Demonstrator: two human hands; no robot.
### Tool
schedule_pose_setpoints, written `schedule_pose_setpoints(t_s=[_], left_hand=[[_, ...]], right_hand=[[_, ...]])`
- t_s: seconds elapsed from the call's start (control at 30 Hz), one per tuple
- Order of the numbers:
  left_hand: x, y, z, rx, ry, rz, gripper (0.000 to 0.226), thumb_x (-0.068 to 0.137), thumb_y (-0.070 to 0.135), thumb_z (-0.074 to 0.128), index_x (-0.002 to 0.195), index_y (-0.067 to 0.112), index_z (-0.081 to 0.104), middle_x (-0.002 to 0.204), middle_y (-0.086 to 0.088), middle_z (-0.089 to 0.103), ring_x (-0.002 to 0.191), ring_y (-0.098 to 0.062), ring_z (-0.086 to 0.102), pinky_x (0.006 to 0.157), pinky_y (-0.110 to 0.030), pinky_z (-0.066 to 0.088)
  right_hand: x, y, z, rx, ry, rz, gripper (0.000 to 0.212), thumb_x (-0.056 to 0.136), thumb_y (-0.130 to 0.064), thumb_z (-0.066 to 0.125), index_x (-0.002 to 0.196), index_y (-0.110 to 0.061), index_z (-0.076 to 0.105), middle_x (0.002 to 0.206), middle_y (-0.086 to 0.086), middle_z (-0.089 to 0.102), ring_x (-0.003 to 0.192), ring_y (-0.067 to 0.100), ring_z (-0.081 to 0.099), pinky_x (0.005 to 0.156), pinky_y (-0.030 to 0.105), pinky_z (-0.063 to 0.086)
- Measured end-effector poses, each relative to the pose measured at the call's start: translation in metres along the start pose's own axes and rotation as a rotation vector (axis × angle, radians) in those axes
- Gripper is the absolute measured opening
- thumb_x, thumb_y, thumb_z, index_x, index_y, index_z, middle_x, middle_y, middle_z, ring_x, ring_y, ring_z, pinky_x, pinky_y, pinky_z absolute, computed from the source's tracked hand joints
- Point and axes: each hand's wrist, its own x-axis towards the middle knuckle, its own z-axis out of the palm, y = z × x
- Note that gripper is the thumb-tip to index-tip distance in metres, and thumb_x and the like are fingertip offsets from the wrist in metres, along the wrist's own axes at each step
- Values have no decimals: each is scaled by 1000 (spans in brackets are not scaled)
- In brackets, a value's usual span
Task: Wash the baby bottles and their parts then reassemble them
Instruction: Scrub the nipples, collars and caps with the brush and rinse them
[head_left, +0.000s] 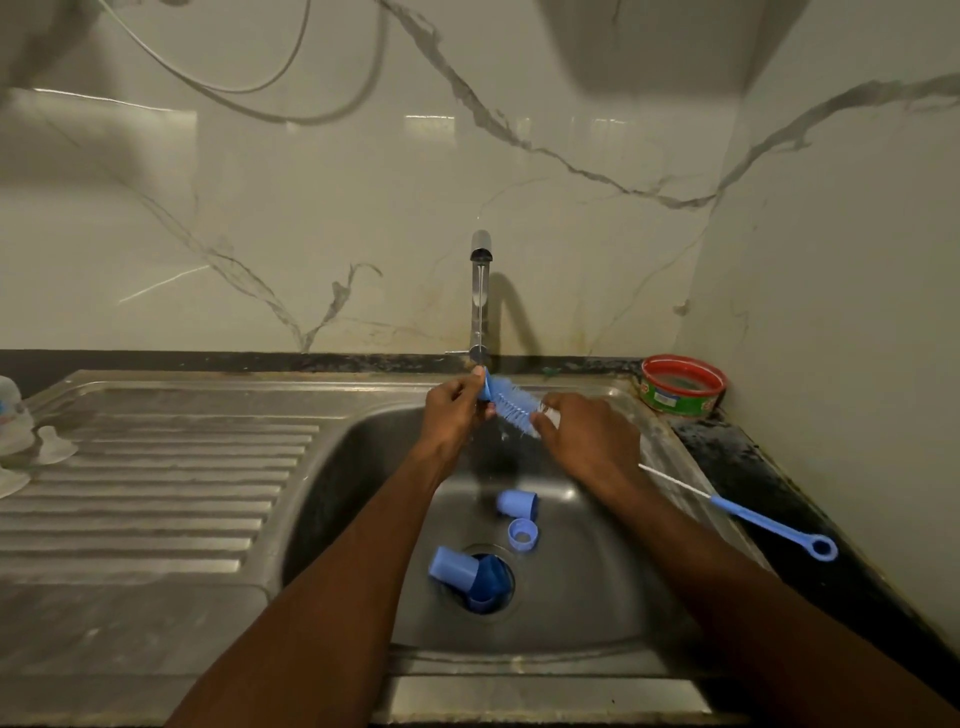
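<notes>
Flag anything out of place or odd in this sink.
A blue cap lies tipped over on the drain, partly covering it, which might slow draining. The thin blue-handled brush lies askew across the sink rim, its bristle end overhanging the basin.

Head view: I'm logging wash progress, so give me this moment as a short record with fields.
left hand: left hand grips one end of the blue bottle brush
right hand: right hand holds its other end
tap: tap running onto the brush
sink basin: sink holds two blue caps and a blue ring
right counter: thin brush, red-rimmed tub
drainboard: clear bottle parts
</notes>
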Motion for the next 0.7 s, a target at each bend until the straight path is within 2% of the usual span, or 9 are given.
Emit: schedule_pose_setpoints(t_s=[0.07,0.13,0.23,0.33,0.43,0.53,0.6,0.7], left_hand=[[1,-1,-2,70,52,57,36,98,37,63,116,7,70,104,-10,76,92,-18,73,71,-19,57],[0,-3,-3,205,102,119,32,95,33,69,120,13,70,106,-6,75,92,-15,72,67,-17,55],[1,-8,-3,484,177,251,40,89,23,77,127,15,65,114,2,68,100,-11,67,83,-23,57],[1,-12,-6,721,153,401,49,83,15,82,129,13,64,124,-4,64,111,-13,63,94,-25,52],[-5,-9,-7,877,89,435,40,86,17,79,124,10,68,120,-9,66,107,-16,62,92,-26,48],[-8,-13,-12,1105,-55,317,36,92,33,72,119,10,72,112,-12,71,100,-20,65,85,-28,47],[-15,-11,-16,1149,-116,264,32,90,34,75,112,12,75,106,-9,74,90,-14,65,78,-24,46],[-28,12,-17,1058,-23,347,32,84,27,81,111,11,74,104,1,72,87,-5,58,78,-17,41]], right_hand=[[2,1,-6,-54,3,-39,34,97,-52,51,122,-34,65,110,-1,71,97,23,66,76,33,49],[2,5,-13,-233,66,-63,28,96,-44,53,117,-32,67,107,-1,71,96,23,67,71,33,45],[-9,10,-11,-353,34,-56,23,94,-38,58,114,-29,67,106,0,70,95,22,68,68,32,41],[-16,8,-6,-327,-37,-24,23,95,-40,58,114,-30,66,108,0,69,96,22,67,70,33,39],[-18,9,-4,-326,-33,-25,22,95,-38,58,114,-30,66,110,1,69,98,23,67,72,34,38],[-21,10,-5,-328,-89,-33,21,94,-35,57,112,-29,67,110,2,69,100,24,67,71,33,40],[-24,10,-3,-300,-132,-39,22,94,-34,56,110,-28,69,111,2,70,100,24,67,73,33,45],[-28,9,-13,-258,-70,-57,22,94,-34,57,113,-26,66,112,4,70,100,26,67,76,34,49]])
